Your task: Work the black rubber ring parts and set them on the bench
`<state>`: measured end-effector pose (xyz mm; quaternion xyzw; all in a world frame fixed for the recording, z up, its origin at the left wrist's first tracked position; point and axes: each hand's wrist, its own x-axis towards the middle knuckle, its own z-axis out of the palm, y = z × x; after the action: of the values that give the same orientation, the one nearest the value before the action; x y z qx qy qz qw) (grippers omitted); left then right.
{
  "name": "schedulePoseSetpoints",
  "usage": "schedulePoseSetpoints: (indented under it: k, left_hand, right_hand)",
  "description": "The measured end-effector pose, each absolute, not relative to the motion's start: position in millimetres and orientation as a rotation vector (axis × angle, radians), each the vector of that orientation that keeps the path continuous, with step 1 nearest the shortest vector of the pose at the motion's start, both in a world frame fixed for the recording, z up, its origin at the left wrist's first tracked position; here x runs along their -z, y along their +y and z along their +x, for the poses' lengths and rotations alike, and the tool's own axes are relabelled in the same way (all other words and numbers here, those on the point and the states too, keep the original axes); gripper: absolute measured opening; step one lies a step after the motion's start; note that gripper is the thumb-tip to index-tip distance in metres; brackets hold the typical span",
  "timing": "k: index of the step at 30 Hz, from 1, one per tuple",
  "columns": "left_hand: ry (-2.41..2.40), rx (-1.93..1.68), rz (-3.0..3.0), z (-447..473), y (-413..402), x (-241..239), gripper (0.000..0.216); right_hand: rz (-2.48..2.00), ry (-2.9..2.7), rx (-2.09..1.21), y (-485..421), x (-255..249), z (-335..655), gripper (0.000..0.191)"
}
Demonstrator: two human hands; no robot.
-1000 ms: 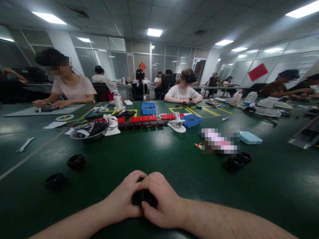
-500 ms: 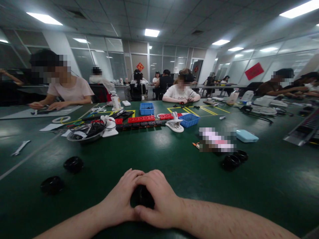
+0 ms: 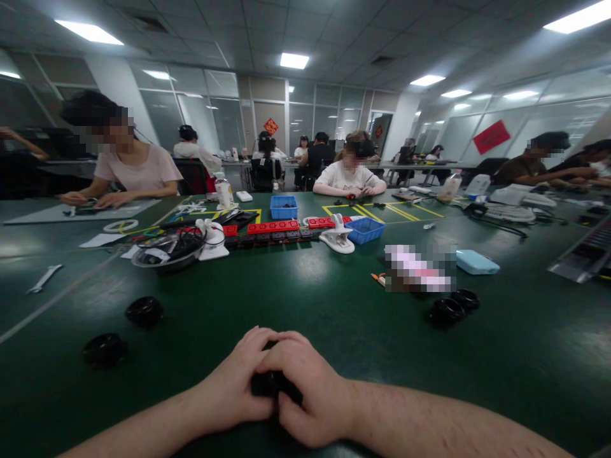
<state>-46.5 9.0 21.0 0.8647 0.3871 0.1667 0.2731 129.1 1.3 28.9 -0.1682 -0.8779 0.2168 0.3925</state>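
A dark rounded black part [image 3: 273, 384] sits low in front of me, mostly covered by my fingers; its exact kind does not show. My left hand [image 3: 241, 376] is closed around its left side. From the right, my right hand [image 3: 312, 388] grips the same part, its fingers curled over the top and its thumb bent at the near side. The fingertips of both hands meet above it. Left of my hands lie two black ring-shaped parts, one nearer [image 3: 105, 350] and one farther [image 3: 144, 312]. Two similar black rings [image 3: 447, 310] rest together on the right.
An open-ended wrench [image 3: 45, 278] lies far left. Across the green table [image 3: 305, 299] stand a bowl of black cables [image 3: 165, 249], red power strips [image 3: 274, 228], a white clip base [image 3: 337, 238], blue bins [image 3: 365, 230] and a light-blue case [image 3: 477, 261]. Several people sit beyond.
My right hand has turned slightly around the black part, and its thumb has shifted right and curled. The whole view has moved a little. The rings on the table lie as before.
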Motion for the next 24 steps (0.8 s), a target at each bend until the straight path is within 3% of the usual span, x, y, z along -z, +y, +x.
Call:
schedulePoseSetpoints:
  k: [5,13,16,19,24]
  left_hand:
    - [1.021,-0.43,2.399,-49,10,-12,0.071]
    - [1.136,-0.527,2.476,-48,8,-11,0.061]
    - [1.171,-0.518,2.48,-44,6,-13,0.049]
    - [1.186,-0.498,2.445,-40,5,-19,0.039]
    - [1.049,-0.495,2.307,-40,5,-30,0.039]
  right_hand:
    - [-0.544,-2.245,-0.578,0,-31,130,0.039]
    - [-0.797,-2.181,-0.531,3,-23,127,0.044]
    - [-0.88,-2.236,-0.54,3,-23,125,0.037]
    - [-0.799,-2.263,-0.549,4,-23,125,0.027]
    - [-0.51,-2.24,-0.532,3,-22,126,0.032]
